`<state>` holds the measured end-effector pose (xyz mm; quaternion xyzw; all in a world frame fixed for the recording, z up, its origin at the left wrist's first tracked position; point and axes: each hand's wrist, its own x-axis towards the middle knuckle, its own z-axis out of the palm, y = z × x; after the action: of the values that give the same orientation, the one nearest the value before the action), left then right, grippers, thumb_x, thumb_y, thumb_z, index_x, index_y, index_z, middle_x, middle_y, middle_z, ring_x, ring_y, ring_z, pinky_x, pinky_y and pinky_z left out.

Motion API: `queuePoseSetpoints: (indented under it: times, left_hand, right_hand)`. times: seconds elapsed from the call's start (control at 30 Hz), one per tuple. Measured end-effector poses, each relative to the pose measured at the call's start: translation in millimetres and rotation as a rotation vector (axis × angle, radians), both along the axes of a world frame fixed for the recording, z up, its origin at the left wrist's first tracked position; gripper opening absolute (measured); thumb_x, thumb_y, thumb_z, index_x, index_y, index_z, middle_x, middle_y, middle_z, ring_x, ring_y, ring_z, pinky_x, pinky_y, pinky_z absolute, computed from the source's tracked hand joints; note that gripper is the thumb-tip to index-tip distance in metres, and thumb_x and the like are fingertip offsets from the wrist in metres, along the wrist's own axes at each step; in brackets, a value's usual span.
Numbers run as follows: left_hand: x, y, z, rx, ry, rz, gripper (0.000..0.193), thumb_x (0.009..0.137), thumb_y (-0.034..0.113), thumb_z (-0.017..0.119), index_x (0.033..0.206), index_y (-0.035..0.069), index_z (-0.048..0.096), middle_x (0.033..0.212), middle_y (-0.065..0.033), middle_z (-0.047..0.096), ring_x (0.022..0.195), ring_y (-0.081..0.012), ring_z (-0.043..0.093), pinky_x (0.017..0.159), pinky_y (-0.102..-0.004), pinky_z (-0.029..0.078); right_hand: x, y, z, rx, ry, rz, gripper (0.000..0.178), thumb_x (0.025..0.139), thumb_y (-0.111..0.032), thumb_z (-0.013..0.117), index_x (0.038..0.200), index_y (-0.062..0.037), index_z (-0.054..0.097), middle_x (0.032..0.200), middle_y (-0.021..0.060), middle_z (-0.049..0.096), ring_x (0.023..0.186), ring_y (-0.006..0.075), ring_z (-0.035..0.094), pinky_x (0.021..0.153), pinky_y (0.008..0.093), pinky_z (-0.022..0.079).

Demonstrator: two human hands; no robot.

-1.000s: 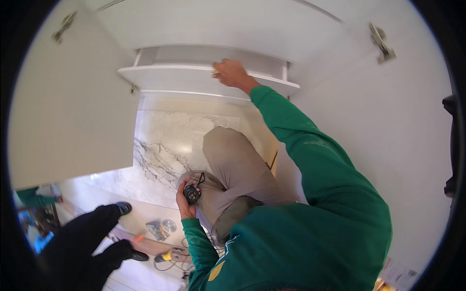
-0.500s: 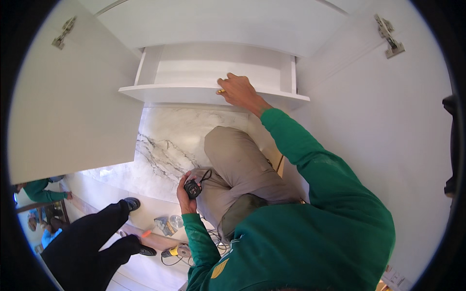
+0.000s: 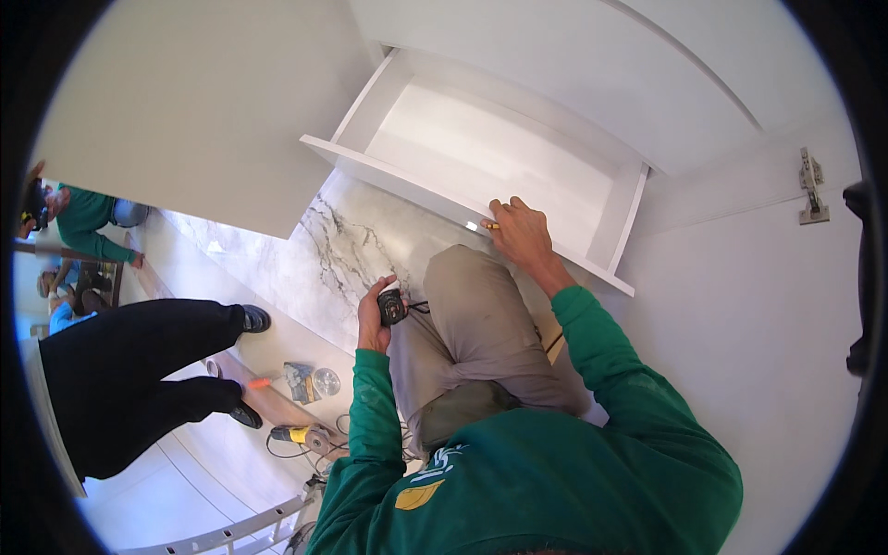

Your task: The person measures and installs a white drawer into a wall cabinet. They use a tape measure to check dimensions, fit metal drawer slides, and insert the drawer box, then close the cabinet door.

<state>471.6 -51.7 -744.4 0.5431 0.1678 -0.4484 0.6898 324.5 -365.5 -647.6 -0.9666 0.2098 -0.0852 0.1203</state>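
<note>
The white drawer [image 3: 398, 188] stands pulled out of its cabinet, its long axis slanting from upper left to lower right and its front facing the person's knees. Its inside shows pale and bare, with the two short side walls running back toward the cabinet. The right hand [image 3: 520, 233] is at the drawer's front panel, right of the panel's middle, with its fingers bent at the top edge. Those fingers are also closed around a slim yellow stick [image 3: 492, 226], whose visible end points left along the drawer front; most of it is hidden in the hand. The left hand [image 3: 372, 319] is below the drawer, well apart from it, its fingers curled around a black tape measure [image 3: 392, 307]. The tape measure's flat round face is turned up, and its dark wrist strap [image 3: 420, 306] sticks out to the right; the compact case shows no clear long axis. Just below the drawer front lies a grey-veined marble-look surface [image 3: 319, 250], beside the person's grey-brown trousers [image 3: 481, 314]. Left of the drawer hangs a white door [image 3: 213, 120]; right of it is a white panel bearing a metal hinge [image 3: 812, 190]. Well apart, to the drawer's lower left, a yellow power tool [image 3: 298, 435] lies near a standing person in black trousers [image 3: 139, 375]
</note>
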Motion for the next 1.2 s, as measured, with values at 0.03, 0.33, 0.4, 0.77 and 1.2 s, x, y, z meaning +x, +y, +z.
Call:
queuePoseSetpoints:
  times: [0.03,0.33,0.4,0.77,1.2]
  left_hand:
    - [2.4,1.0,-0.3,0.003,-0.019,0.011,0.040,0.111,0.034,0.058,0.132,0.002,0.068,0.094,-0.0134,0.070,0.069,-0.0246,0.072,0.061,-0.0364,0.062]
    - [6.5,12.1,10.6,0.012,-0.057,0.095,0.040,0.110,0.035,0.060,0.131,0.003,0.071,0.090,-0.0123,0.070,0.069,-0.0239,0.073,0.060,-0.0356,0.061]
    - [4.7,14.4,10.5,0.006,-0.061,0.115,0.040,0.110,0.035,0.060,0.131,0.003,0.071,0.089,-0.0122,0.070,0.069,-0.0238,0.073,0.060,-0.0356,0.061]
    - [1.2,9.0,15.9,-0.050,-0.065,0.172,0.039,0.109,0.032,0.060,0.130,0.001,0.070,0.086,-0.0113,0.070,0.069,-0.0216,0.072,0.061,-0.0338,0.060]
    - [2.8,9.3,61.3,-0.011,-0.263,0.180,0.041,0.107,0.034,0.061,0.130,0.002,0.073,0.090,-0.0121,0.074,0.075,-0.0184,0.071,0.070,-0.0319,0.059]
  right_hand:
    - [-0.6,3.6,-0.8,0.013,0.006,0.002,0.026,0.102,-0.030,0.071,0.100,-0.0043,0.064,0.081,0.0103,0.072,0.090,0.0297,0.065,0.066,0.0485,0.054]
    - [-9.8,25.4,-8.3,0.039,-0.005,0.023,0.027,0.100,-0.030,0.073,0.102,-0.0049,0.064,0.080,0.0098,0.071,0.087,0.0300,0.066,0.064,0.0486,0.053]
    - [-11.3,32.2,-10.9,0.029,-0.010,0.032,0.027,0.100,-0.030,0.074,0.102,-0.0049,0.064,0.080,0.0100,0.071,0.087,0.0303,0.066,0.065,0.0487,0.053]
    - [-13.8,45.5,-18.5,0.077,0.099,0.045,0.029,0.096,-0.027,0.076,0.110,-0.0033,0.065,0.084,0.0126,0.073,0.091,0.0329,0.071,0.068,0.0505,0.058]
    - [-2.1,75.5,-43.6,0.104,0.198,0.150,0.037,0.086,-0.016,0.076,0.119,-0.0028,0.066,0.091,0.0178,0.074,0.089,0.0384,0.075,0.072,0.0537,0.059]
